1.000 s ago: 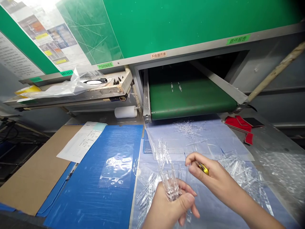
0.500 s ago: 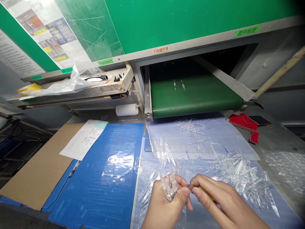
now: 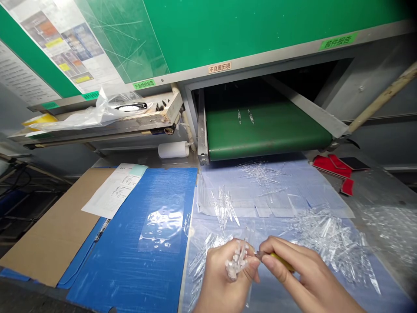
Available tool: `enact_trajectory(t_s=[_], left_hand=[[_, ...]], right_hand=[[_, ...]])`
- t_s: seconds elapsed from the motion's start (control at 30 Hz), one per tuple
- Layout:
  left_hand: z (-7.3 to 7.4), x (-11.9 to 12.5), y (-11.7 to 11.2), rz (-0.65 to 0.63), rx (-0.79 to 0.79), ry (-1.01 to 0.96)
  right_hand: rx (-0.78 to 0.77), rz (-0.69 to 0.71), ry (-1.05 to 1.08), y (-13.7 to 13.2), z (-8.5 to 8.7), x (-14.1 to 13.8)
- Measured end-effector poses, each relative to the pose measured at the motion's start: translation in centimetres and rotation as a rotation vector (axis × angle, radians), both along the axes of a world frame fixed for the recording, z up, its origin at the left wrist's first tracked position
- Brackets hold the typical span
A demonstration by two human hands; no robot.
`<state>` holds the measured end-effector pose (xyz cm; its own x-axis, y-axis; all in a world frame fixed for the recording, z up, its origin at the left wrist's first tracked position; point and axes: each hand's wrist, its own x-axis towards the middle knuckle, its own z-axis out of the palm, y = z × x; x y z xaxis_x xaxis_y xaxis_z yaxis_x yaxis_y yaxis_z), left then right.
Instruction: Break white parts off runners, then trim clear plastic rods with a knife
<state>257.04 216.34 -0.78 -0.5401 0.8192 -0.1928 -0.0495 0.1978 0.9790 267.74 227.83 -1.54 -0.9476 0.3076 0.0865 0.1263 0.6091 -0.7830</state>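
My left hand [image 3: 221, 278] is closed round a bunch of clear plastic parts [image 3: 236, 261], their ends poking up between thumb and fingers. My right hand [image 3: 299, 278] pinches a small yellow-handled tool [image 3: 276, 258], whose dark tip touches the bunch near my left thumb. Both hands hover low over a clear sheet [image 3: 276, 204] strewn with several loose clear parts [image 3: 329, 239].
A green conveyor belt [image 3: 267, 130] carries two small parts out of a machine opening. A blue board [image 3: 143, 243] with a clear bag [image 3: 161, 224], a paper form [image 3: 115, 189] and cardboard [image 3: 55, 226] lie left. Red pads [image 3: 335, 167] sit at right.
My right hand came down and left from above the sheet to meet my left hand, putting the tool tip on the bunch. My left hand tipped the bunch lower.
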Motion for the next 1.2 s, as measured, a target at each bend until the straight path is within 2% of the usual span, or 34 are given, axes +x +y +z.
enact_trajectory(t_s=[0.07,0.13,0.23,0.27,0.33,0.47,0.63,0.7,0.77,0.83,0.9,1.0,1.1,1.2], left_hand=[[0.1,0.0,-0.1,-0.002,-0.018,0.022],[0.0,0.1,-0.2,-0.025,-0.038,0.017],[-0.5,0.4,-0.6,-0.063,-0.091,-0.065],[-0.6,0.5,-0.7,-0.057,-0.114,-0.1],[-0.8,0.4,-0.8,-0.019,-0.152,-0.151],[-0.8,0.1,-0.7,0.01,-0.155,-0.203],[-0.9,0.2,-0.5,0.024,-0.133,-0.239],[-1.2,0.1,-0.6,0.017,-0.141,-0.237],[-2.0,-0.4,-1.1,0.023,-0.191,-0.164],[-3.3,-1.4,-1.9,0.039,-0.286,0.037],[-4.9,-2.6,-3.0,0.03,-0.395,0.301],[-6.7,-4.0,-4.4,0.02,-0.511,0.436],[-6.9,-3.9,-4.4,0.02,-0.463,0.41],[-6.3,-2.9,-3.4,-0.063,-0.367,0.085]], right_hand=[[0.05,-0.044,0.081,-0.1,-0.4,0.1],[0.061,-0.155,0.151,0.4,-0.6,0.4],[0.023,-0.484,0.172,1.9,-0.2,0.9],[0.013,-0.549,0.153,2.3,-0.1,0.9],[-0.015,-0.472,0.085,2.6,0.0,0.9],[-0.052,-0.098,-0.032,1.1,-0.8,0.4],[-0.023,0.063,-0.104,-0.2,-1.4,0.1],[0.018,0.034,-0.069,-0.1,-1.5,0.2],[0.075,-0.054,-0.021,0.1,-1.7,0.3],[0.102,-0.119,-0.021,0.3,-2.1,0.5],[0.083,-0.11,-0.074,0.3,-2.6,0.6],[0.043,-0.064,-0.147,0.2,-3.3,0.5],[-0.024,-0.051,-0.179,0.0,-3.6,-0.2],[-0.176,-0.096,-0.215,0.0,-3.9,-1.2]])
